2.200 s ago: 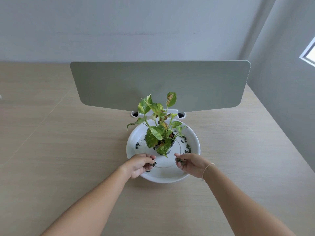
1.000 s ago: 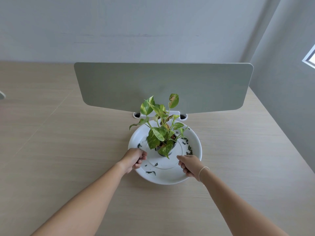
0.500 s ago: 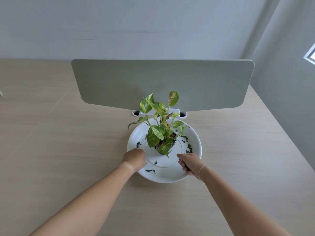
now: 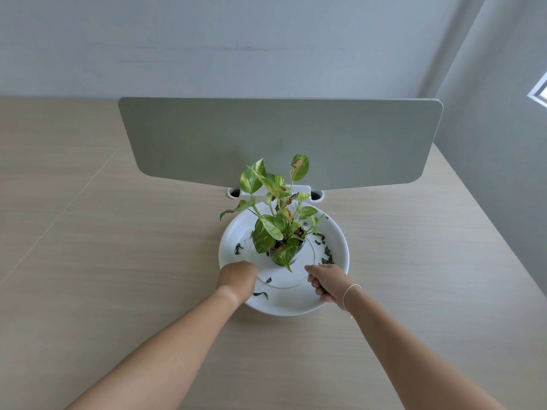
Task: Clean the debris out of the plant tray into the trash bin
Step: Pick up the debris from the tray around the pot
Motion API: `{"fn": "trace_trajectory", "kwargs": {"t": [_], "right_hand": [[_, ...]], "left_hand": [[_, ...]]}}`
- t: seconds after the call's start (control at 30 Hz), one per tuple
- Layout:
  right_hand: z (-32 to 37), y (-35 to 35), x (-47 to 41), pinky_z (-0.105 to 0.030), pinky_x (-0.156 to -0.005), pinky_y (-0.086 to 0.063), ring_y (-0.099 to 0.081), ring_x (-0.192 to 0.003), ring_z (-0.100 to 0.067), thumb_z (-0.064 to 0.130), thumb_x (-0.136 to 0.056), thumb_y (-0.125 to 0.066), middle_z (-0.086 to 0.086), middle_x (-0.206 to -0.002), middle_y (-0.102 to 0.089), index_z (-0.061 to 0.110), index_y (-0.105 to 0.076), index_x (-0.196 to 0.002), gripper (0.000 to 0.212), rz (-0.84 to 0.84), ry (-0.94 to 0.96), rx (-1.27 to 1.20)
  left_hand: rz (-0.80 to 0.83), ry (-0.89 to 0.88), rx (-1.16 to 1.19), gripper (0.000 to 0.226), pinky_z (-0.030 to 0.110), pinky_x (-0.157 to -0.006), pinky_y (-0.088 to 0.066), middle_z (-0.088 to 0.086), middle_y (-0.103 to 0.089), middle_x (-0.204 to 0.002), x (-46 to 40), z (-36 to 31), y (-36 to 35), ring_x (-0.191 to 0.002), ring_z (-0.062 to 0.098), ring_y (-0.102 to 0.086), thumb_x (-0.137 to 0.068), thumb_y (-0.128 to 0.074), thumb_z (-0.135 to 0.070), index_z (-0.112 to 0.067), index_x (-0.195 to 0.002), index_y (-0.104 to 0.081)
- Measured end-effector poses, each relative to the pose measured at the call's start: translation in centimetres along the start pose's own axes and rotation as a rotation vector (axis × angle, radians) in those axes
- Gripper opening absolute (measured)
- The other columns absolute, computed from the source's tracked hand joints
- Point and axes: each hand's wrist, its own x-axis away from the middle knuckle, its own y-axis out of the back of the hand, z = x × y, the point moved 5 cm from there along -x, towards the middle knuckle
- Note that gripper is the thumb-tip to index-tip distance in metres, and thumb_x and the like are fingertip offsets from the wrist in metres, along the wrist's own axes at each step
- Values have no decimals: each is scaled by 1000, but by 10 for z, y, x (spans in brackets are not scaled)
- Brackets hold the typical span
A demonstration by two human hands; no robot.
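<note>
Fingers of the left hand (image 4: 238, 279) are curled under into a loose fist over the tray's rim at about eight o'clock, and what they enclose, if anything, I cannot tell because the back of the hand hides them. Fingers of the right hand (image 4: 325, 281) are bunched together at about four o'clock on the rim, with something dark showing between them that looks like gathered debris, though it is too small to be sure. Only the head view is available, and it shows the white plant tray (image 4: 340, 238) resting on the wooden table (image 4: 118, 276) with the potted plant (image 4: 278, 229) standing at its centre. Dark leaf scraps (image 4: 325, 254) still lie in the tray: a cluster between one and three o'clock, a couple of pieces at nine o'clock (image 4: 237, 248), and a few at six to seven o'clock (image 4: 262, 294) between the hands. No trash bin is in view anywhere (it may sit off the table, out of frame). My judgement is that the task is in its early-to-middle collecting stage: some debris may be in hand, most of the visible scraps remain to be picked up, and nothing can be shown to have reached the bin yet. A grey-green divider panel (image 4: 281, 140) stands at twelve o'clock behind the tray.
</note>
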Motion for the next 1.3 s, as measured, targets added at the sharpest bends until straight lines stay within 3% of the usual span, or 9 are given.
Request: {"fn": "trace_trajectory", "kwargs": {"t": [0.13, 0.33, 0.5, 0.7, 0.8, 0.93, 1.1, 1.2, 1.3], "right_hand": [[1, -1, 1, -13, -34, -22, -31, -44, -12, 25, -91, -51, 0, -55, -38, 13, -47, -60, 33, -3, 4, 16], [7, 7, 2, -14, -34, -21, -30, -45, -12, 25, -91, -51, 0, -55, -36, 14, -48, -61, 33, -29, 39, 27], [20, 21, -2, -16, -39, -23, -30, -45, -13, 26, -90, -49, 1, -55, -37, 15, -53, -62, 30, -107, 106, 196], [30, 31, 0, -21, -44, -25, -33, -46, -12, 24, -92, -50, 2, -52, -40, 16, -55, -66, 28, -168, 228, 426], [28, 29, -3, -22, -46, -29, -37, -49, -12, 22, -89, -51, 2, -54, -43, 19, -53, -61, 28, -167, 238, 451], [25, 19, -6, -21, -49, -31, -42, -55, -11, 24, -89, -52, 3, -61, -47, 14, -54, -68, 22, -149, 266, 538], [26, 10, -7, -24, -64, -39, -51, -80, -16, 31, -91, -50, 3, -86, -54, 15, -61, -83, 20, -165, 322, 749], [24, 9, -6, -25, -65, -39, -51, -83, -15, 32, -90, -51, 2, -96, -57, 15, -65, -99, 25, -181, 337, 811], [23, 7, -6, -24, -58, -38, -52, -83, -15, 32, -89, -50, 2, -95, -58, 16, -65, -102, 25, -180, 340, 881]], "left_hand": [[-22, -51, 116, 11, 27, -55, -31, 3, -48, -71, 1, -2, 6, -74, 27, -50, -85, -43, -13, -10, -87, -53], [23, 159, 925, 29, 28, -52, -18, -1, -28, -64, -5, 7, 16, -57, 15, -23, -82, -44, -16, -18, -62, -24], [175, 384, 1437, 15, 20, -45, -18, 3, -35, -57, 0, 6, 1, -45, 14, -25, -73, -39, -8, -14, -61, -33], [159, 451, 1793, 28, 14, -34, -25, 4, -36, -58, 3, 1, -4, -37, 10, -32, -78, -24, 7, -11, -60, -37], [166, 464, 1690, 33, 14, -33, -24, 3, -38, -56, 3, 3, -3, -38, 11, -32, -76, -21, 8, -10, -62, -44], [246, 379, 1268, 26, 17, -39, -21, -2, -41, -51, 3, 4, 3, -40, 11, -31, -82, -34, -4, -13, -65, -51], [55, 123, 816, 13, 24, -63, -37, 3, -54, -83, -5, -4, 8, -70, 18, -50, -85, -48, -21, -13, -89, -56], [28, 93, 555, 46, 28, -81, -48, 6, -62, -117, -5, -6, 3, -104, 23, -61, -83, -60, -34, -11, -123, -56], [15, 75, 460, 50, 34, -85, -52, 7, -64, -121, -6, -10, -1, -106, 24, -62, -82, -62, -37, -10, -124, -55]]}}
